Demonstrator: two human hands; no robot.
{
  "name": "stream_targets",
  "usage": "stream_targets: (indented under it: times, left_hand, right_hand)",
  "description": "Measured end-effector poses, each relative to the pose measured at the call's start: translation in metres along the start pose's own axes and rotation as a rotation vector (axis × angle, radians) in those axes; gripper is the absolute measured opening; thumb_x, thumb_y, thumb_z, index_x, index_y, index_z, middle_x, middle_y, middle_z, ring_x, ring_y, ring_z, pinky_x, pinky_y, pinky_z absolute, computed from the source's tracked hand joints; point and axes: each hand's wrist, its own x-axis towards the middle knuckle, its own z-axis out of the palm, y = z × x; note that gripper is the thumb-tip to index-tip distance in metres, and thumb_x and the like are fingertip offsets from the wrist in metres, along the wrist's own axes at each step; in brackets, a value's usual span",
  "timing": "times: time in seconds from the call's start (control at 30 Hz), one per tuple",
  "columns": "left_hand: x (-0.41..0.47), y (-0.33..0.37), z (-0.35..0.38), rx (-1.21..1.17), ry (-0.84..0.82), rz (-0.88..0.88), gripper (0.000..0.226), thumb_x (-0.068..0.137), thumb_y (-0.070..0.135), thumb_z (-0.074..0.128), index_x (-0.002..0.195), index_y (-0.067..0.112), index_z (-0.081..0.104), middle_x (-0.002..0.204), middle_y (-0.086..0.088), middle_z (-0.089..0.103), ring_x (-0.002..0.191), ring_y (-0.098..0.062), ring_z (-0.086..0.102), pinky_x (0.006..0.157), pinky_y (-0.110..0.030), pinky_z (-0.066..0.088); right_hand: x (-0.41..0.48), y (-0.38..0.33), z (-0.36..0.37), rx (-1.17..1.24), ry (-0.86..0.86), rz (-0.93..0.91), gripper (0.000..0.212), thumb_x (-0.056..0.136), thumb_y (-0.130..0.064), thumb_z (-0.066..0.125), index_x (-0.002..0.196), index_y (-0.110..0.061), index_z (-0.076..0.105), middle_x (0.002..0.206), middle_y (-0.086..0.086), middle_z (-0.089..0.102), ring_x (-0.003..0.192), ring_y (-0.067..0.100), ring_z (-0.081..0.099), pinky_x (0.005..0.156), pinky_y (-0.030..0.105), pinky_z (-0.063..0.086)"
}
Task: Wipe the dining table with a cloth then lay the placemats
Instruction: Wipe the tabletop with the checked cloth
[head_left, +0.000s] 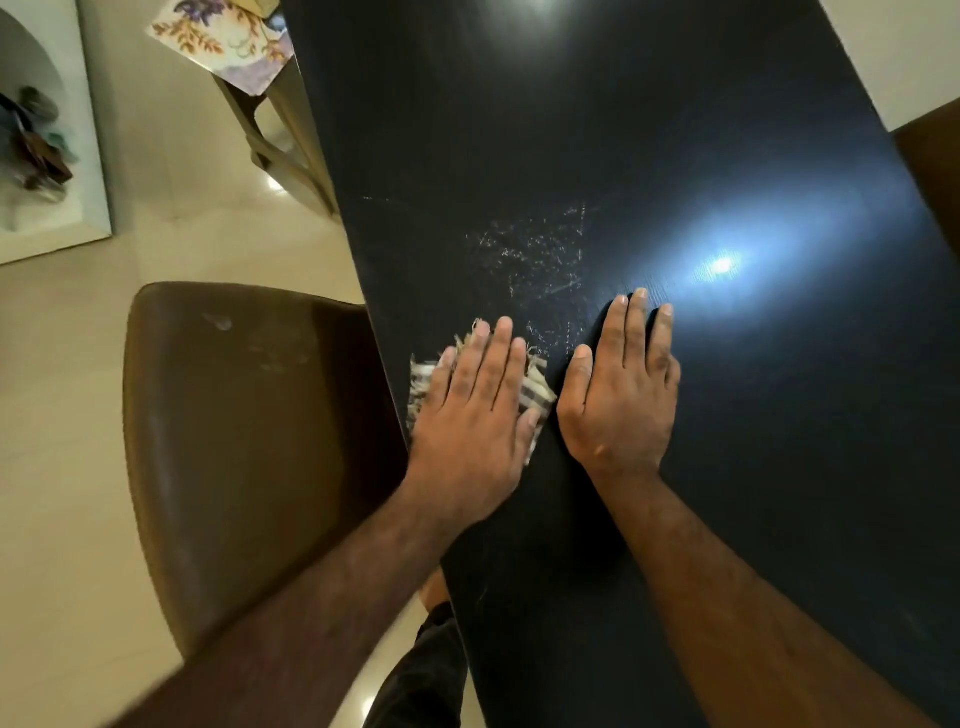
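At the left edge of the table (649, 156) lay a checked cloth (422, 384).
The left hand (475, 410) pressed flat on it, fingers (501, 353) straight; the right hand (621, 397) lay flat on the bare top just beside; a brown chair (234, 441) stood near.

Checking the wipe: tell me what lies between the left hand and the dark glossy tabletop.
Head view: a frayed checked cloth lies between the left hand and the dark glossy tabletop, pressed flat.

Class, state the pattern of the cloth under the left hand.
The frayed woven cloth is checked, brown on white; head view.
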Motion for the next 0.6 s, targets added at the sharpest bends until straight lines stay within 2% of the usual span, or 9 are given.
stream_targets:
  times: [0.07,0.17,0.27,0.33,0.43,0.6]
  left_hand:
    - [-0.006,-0.008,-0.001,0.015,-0.013,-0.047,0.076,0.116,0.053,0.009,0.178,0.009,0.002,0.186,-0.013,-0.013,0.173,-0.031,-0.010,0.139,-0.057,0.013]
    - [0.033,-0.033,-0.015,0.031,0.000,-0.205,0.078,0.114,0.055,0.002,0.176,0.009,-0.006,0.185,-0.014,-0.018,0.172,-0.031,-0.014,0.140,-0.055,0.006]
    - [0.097,-0.054,-0.035,0.020,0.052,-0.272,0.079,0.112,0.054,0.004,0.177,0.009,-0.001,0.186,-0.014,-0.011,0.173,-0.031,-0.009,0.140,-0.054,0.004]
    - [0.133,-0.053,-0.044,0.005,0.054,-0.232,0.081,0.110,0.055,0.003,0.178,0.009,0.000,0.187,-0.013,-0.009,0.173,-0.030,-0.008,0.140,-0.053,0.003]
    - [0.154,-0.025,-0.044,0.034,0.053,-0.085,0.078,0.113,0.053,0.005,0.178,0.010,0.002,0.187,-0.012,-0.008,0.173,-0.031,-0.006,0.140,-0.056,0.006]
    - [0.099,0.000,-0.025,0.063,0.026,0.122,0.073,0.118,0.051,0.014,0.178,0.012,0.006,0.187,-0.010,-0.005,0.174,-0.029,-0.004,0.140,-0.054,0.010]
  right_hand:
    - [0.000,-0.001,0.000,0.007,0.004,0.017,0.072,0.115,-0.043,0.028,0.178,-0.009,0.020,0.188,0.010,0.013,0.175,0.034,0.007,0.132,0.055,0.030]
    - [0.000,-0.001,0.000,0.030,0.006,0.029,0.072,0.114,-0.043,0.029,0.178,-0.009,0.021,0.187,0.010,0.015,0.174,0.034,0.008,0.132,0.055,0.030]
    - [0.000,0.001,0.001,0.037,0.006,0.031,0.072,0.114,-0.043,0.029,0.178,-0.009,0.021,0.188,0.010,0.013,0.175,0.033,0.006,0.132,0.055,0.030]
    - [0.002,0.001,0.003,0.041,0.006,0.033,0.073,0.114,-0.043,0.030,0.178,-0.010,0.021,0.188,0.009,0.013,0.175,0.032,0.006,0.132,0.054,0.031]
    - [0.007,0.004,0.006,0.036,0.014,0.051,0.073,0.114,-0.044,0.032,0.178,-0.011,0.019,0.188,0.008,0.011,0.175,0.033,0.005,0.131,0.054,0.031]
    - [0.025,0.009,0.006,-0.024,0.008,0.020,0.075,0.113,-0.048,0.030,0.180,-0.016,0.016,0.189,0.005,0.008,0.174,0.037,0.006,0.130,0.056,0.029]
